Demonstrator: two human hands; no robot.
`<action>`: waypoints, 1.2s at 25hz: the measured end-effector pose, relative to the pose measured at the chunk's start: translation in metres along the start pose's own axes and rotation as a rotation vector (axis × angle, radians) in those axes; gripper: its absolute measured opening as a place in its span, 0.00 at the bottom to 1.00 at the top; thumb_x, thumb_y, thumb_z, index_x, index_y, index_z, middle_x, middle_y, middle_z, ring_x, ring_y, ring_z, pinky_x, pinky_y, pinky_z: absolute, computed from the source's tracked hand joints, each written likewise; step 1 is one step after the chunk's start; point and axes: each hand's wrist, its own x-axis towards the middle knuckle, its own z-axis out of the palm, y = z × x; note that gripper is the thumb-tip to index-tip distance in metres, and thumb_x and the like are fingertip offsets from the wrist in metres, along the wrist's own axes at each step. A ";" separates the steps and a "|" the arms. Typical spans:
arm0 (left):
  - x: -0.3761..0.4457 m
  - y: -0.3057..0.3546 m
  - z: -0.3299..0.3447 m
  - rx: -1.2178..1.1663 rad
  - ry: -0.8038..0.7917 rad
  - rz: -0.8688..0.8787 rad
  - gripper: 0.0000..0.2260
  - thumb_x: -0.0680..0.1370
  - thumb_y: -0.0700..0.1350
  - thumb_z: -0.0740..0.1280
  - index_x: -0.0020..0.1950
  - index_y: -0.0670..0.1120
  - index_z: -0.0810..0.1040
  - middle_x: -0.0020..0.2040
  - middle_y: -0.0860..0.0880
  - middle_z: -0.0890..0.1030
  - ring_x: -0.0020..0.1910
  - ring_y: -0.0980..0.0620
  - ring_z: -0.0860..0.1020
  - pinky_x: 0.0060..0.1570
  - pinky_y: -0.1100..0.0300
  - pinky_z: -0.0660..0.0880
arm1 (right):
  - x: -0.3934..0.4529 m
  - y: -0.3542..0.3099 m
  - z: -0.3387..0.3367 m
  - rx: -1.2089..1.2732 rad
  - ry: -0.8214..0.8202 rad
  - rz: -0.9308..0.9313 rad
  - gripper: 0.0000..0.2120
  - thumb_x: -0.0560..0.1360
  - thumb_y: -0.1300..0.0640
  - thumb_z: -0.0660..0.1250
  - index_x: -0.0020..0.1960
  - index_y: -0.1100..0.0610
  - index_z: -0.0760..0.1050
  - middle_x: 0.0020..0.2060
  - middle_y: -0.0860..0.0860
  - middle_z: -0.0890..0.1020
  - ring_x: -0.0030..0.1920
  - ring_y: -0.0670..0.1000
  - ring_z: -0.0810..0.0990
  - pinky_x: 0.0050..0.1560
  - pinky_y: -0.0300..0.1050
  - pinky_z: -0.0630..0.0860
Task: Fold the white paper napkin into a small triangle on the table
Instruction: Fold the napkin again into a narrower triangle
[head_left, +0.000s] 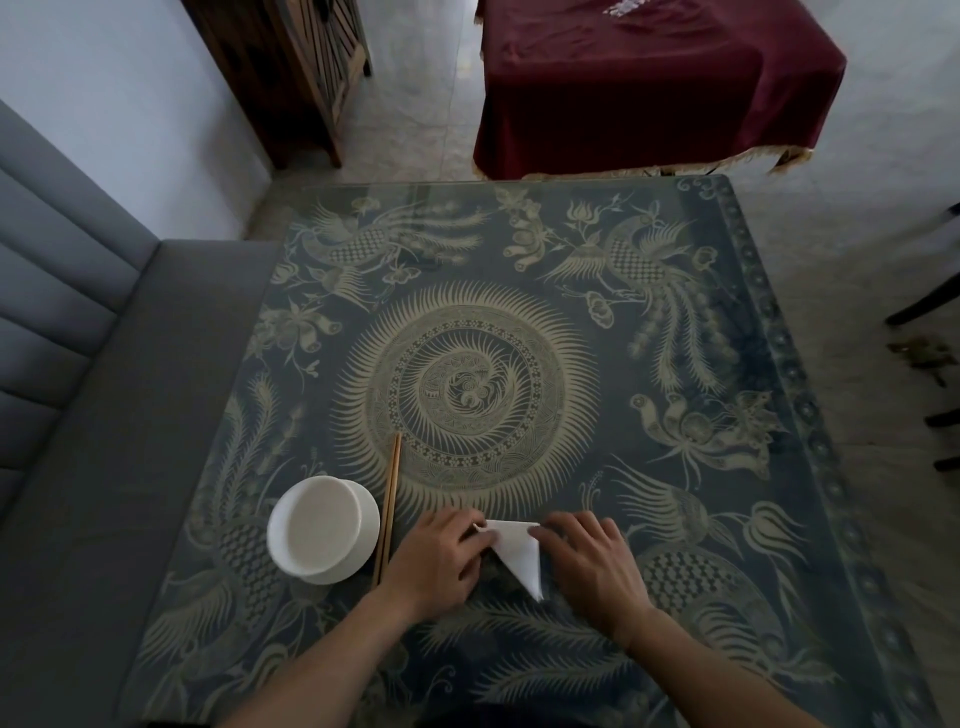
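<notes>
The white paper napkin (518, 552) lies folded as a small triangle on the patterned table (597, 322), its point aimed toward me. My left hand (441, 558) pinches the napkin's upper left corner between thumb and fingers. My right hand (589, 561) presses its fingertips on the upper right corner. Both hands cover part of the napkin's edges.
A white bowl (324, 530) stands left of my left hand, with a pair of wooden chopsticks (388, 506) lying between them. A grey sofa (78, 415) runs along the table's left side. A table with a dark red cloth (649, 88) stands beyond the far edge.
</notes>
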 end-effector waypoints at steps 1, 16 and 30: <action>-0.006 0.003 0.003 0.033 -0.034 0.070 0.18 0.76 0.49 0.65 0.66 0.50 0.76 0.63 0.48 0.76 0.61 0.48 0.75 0.59 0.51 0.73 | -0.003 -0.003 0.003 -0.007 -0.008 -0.026 0.25 0.67 0.57 0.73 0.63 0.52 0.76 0.58 0.51 0.79 0.53 0.55 0.77 0.46 0.49 0.73; -0.031 0.017 0.018 0.192 -0.262 0.025 0.35 0.79 0.60 0.58 0.80 0.45 0.53 0.81 0.46 0.53 0.79 0.49 0.49 0.72 0.43 0.47 | -0.032 -0.005 0.014 -0.217 -0.256 -0.154 0.34 0.80 0.35 0.53 0.77 0.56 0.59 0.77 0.56 0.60 0.76 0.58 0.57 0.68 0.64 0.54; -0.030 0.020 0.022 0.247 -0.205 -0.088 0.31 0.83 0.61 0.54 0.79 0.42 0.59 0.80 0.46 0.57 0.78 0.48 0.56 0.70 0.44 0.52 | -0.019 -0.006 0.014 -0.226 -0.344 -0.108 0.34 0.79 0.34 0.52 0.78 0.53 0.58 0.77 0.54 0.61 0.76 0.58 0.57 0.67 0.69 0.52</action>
